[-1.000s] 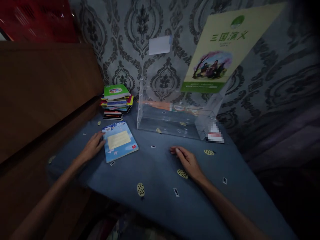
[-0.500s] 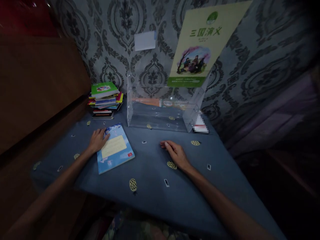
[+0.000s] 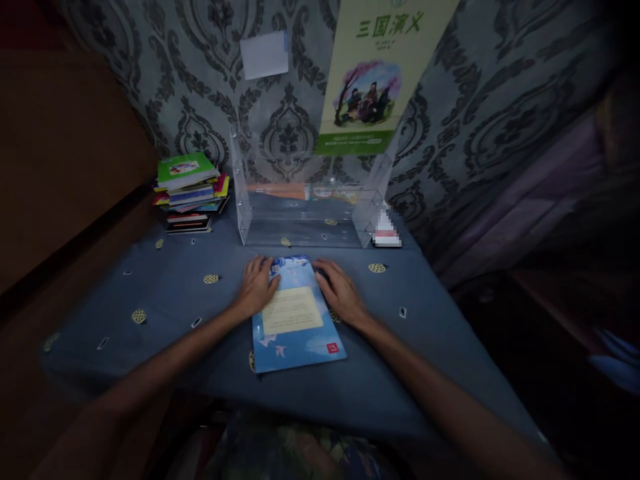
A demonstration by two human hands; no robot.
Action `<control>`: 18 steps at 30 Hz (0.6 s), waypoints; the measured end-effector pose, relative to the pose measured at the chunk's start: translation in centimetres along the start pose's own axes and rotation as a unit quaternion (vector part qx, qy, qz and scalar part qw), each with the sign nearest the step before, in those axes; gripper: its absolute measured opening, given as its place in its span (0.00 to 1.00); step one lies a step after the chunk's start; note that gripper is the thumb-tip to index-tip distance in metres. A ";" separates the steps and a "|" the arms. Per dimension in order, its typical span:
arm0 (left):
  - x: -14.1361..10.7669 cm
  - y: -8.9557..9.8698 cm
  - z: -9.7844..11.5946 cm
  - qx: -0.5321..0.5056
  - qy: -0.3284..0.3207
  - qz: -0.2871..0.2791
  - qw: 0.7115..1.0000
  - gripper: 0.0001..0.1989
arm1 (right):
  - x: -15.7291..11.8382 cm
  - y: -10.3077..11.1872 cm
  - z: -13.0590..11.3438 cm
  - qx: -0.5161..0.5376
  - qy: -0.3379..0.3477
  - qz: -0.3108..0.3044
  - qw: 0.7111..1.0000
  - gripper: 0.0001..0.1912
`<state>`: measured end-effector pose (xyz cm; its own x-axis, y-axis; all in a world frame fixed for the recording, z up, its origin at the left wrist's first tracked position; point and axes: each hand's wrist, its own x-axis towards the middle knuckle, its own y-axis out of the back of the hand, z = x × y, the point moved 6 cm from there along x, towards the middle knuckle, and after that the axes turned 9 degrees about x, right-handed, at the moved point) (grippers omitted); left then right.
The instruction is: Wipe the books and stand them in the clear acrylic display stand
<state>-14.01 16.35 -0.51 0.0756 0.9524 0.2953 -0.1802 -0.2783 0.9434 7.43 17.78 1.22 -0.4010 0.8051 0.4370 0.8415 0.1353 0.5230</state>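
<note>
A light blue book [image 3: 300, 340] with a pale yellow panel lies flat on the cloth-covered table in front of me. My left hand [image 3: 257, 285] rests on its upper left edge, fingers stretched over the cover. Along the upper right edge, my right hand [image 3: 340, 290] lies beside the book with its fingers extended, thumb close to the cover. Whether the right fingertips touch the book, I cannot tell. Behind both hands stands a clear acrylic rack [image 3: 303, 233].
A stack of books [image 3: 190, 193] with a green one on top sits at the back left. Above the rack's right part appears a pale yellow-green book cover [image 3: 373, 93]. A blurred white item [image 3: 387, 233] stands right of the rack. Patterned wallpaper covers the wall behind the table [image 3: 430, 360].
The blue book has slid rightward across the table with my left hand on it. My right hand now lies against or near the book's right side. The view has shifted slightly.
</note>
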 end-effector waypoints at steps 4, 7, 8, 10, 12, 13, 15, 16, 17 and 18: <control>1.6 -1.1 4.1 -0.045 -0.031 -0.042 0.998 0.27 | 0.4 1.7 2.1 -0.004 -0.006 0.046 0.999 0.19; 1.6 -1.0 4.0 -0.065 -0.031 -0.061 0.996 0.30 | 0.2 2.2 2.8 -0.010 -0.008 0.043 0.999 0.18; 1.5 -0.8 3.1 -0.064 -0.022 -0.063 0.996 0.31 | 0.0 2.2 3.0 -0.011 -0.007 0.041 0.999 0.18; 1.3 -0.3 0.6 -0.047 0.006 -0.060 0.997 0.31 | -0.2 2.2 3.1 -0.013 -0.005 0.037 0.999 0.19; 1.1 0.3 -2.3 -0.025 0.031 -0.053 0.998 0.29 | -0.3 2.0 3.1 -0.021 -0.005 0.026 0.999 0.19; 1.0 0.7 -3.4 -0.017 0.036 -0.047 0.998 0.28 | -0.3 2.0 2.9 -0.030 -0.006 0.020 0.999 0.19; 0.9 1.5 -4.5 -0.012 0.034 -0.032 0.999 0.26 | -0.1 1.7 2.1 -0.062 -0.001 0.008 0.998 0.20; 0.8 2.0 -4.4 -0.019 0.025 -0.020 0.999 0.24 | 0.1 1.4 1.4 -0.081 0.008 -0.003 0.997 0.20; 0.7 2.5 -3.9 -0.030 0.009 -0.007 0.999 0.22 | 0.3 1.0 0.6 -0.099 0.022 -0.019 0.995 0.20; 0.7 3.0 -3.0 -0.046 -0.013 0.005 0.999 0.20 | 0.5 0.3 -0.3 -0.114 0.041 -0.040 0.992 0.20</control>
<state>-17.42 16.52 2.03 0.0983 0.9459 0.3093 -0.2698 -0.2739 0.9232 7.41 18.02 1.84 -0.4982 0.7467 0.4407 0.7064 0.0549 0.7056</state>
